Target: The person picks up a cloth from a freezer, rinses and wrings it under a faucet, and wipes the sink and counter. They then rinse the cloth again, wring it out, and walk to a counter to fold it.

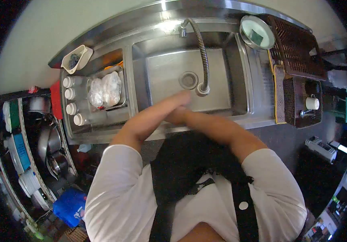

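My left hand (182, 98) and my right hand (176, 115) are together over the front part of the steel sink basin (157, 64). The left lies over the right, and the forearms cross near the wrists. Fingers on both hands are blurred or hidden, so I cannot make out anything held. Close to the right of my left hand hangs the nozzle (203, 89) of a ribbed metal tap hose (204, 52). Beyond my hands, the round drain (188, 80) shows in the basin floor. No stream of water is visible.
On the left, several white-capped bottles (72, 94) stand beside a metal tray (122, 84) of plastic-wrapped items. A cream container (85, 60) holds a dark scrubber. To the right are a bowl (245, 30) with a green sponge, brown racks (290, 48) and a white cup (312, 103).
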`<state>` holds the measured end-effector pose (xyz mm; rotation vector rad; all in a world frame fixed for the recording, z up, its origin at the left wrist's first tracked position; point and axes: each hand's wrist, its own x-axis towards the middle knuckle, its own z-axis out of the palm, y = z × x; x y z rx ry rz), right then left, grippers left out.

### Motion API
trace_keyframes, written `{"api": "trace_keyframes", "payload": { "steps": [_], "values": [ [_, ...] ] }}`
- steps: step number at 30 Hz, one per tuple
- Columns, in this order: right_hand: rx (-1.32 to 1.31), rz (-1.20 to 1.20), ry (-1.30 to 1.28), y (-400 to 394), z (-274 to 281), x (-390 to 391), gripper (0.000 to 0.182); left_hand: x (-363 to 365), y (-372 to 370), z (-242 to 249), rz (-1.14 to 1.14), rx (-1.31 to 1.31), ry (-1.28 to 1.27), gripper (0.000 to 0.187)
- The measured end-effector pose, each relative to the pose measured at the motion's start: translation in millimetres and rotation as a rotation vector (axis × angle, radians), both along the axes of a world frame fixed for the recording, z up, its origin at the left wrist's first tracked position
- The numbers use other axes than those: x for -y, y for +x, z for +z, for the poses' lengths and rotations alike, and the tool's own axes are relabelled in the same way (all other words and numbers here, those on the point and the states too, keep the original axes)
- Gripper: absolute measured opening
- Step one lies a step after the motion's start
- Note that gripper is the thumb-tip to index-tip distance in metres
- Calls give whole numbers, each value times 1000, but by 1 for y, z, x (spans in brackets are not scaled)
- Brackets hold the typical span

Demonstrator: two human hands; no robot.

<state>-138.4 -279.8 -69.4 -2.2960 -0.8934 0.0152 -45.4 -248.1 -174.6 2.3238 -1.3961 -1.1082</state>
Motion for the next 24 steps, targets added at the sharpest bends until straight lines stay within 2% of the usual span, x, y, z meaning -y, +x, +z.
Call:
{"api": "trace_keyframes", "payload": {
  "steps": [2, 3, 4, 5, 6, 7, 8, 9, 10, 11, 12, 13, 14, 15, 16, 18, 19, 20, 22, 23, 24],
  "values": [
    [-10, 172, -282, 5, 14, 6, 28, -15, -1, 5, -56, 5, -155, 25],
    [4, 183, -286, 7, 24, 14, 28, -8, 6, 37, 343, -414, 66, 30],
    [-18, 182, -153, 8, 35, 24, 26, -3, 11, 70, 742, -836, 283, 35],
    [-45, 181, -16, 6, 41, 30, 23, -10, 11, 95, 754, -829, 273, 35],
    [-32, 189, -20, 2, 45, 37, 23, -24, 8, 121, 739, -1077, 54, 40],
    [-68, -7, 187, -1, 49, 45, 31, -35, 6, 139, 701, -1311, -178, 45],
    [-103, -200, 396, -3, 52, 50, 40, -45, 3, 152, 700, -1297, -192, 45],
    [-55, -464, 466, -5, 56, 52, 46, -55, -2, 161, 815, -1442, -276, 49],
    [-50, -450, 467, -4, 58, 55, 46, -62, -11, 167, 936, -1591, -364, 52],
    [-164, -666, 565, 1, 59, 60, 51, -60, -21, 162, 1056, -1421, -430, 48],
    [-280, -880, 657, 6, 63, 64, 56, -60, -26, 159, 1067, -1412, -448, 48],
    [-278, -859, 654, 8, 48, 64, 56, -61, -30, 157, 1162, -1277, -594, 46],
    [-367, -882, 932, 10, 30, 62, 61, -63, -34, 156, 1254, -1132, -738, 44],
    [-462, -886, 1205, 15, 20, 60, 66, -65, -37, 171, 1328, -1125, -814, 36],
    [-467, -849, 1193, 12, 39, 62, 66, -67, -38, 177, 1346, -1110, -850, 36],
    [-872, -755, 1094, -4, 73, 68, 62, -73, -42, 187, 1447, -1062, -876, 29],
    [-849, -703, 966, -1, 75, 70, 53, -74, -44, 196, 1462, -1051, -905, 29],
    [-850, -679, 952, 3, 66, 71, 53, -74, -45, 205, 1479, -1003, -863, 25],
    [-559, -682, 746, 12, 28, 70, 42, -76, -44, 211, 1501, -946, -830, 21],
    [-611, -677, 876, 13, 25, 67, 37, -78, -39, 206, 1441, -736, -776, 18],
    [-604, -662, 875, 11, 37, 67, 37, -82, -33, 196, 1375, -530, -717, 16]
  ]
}}
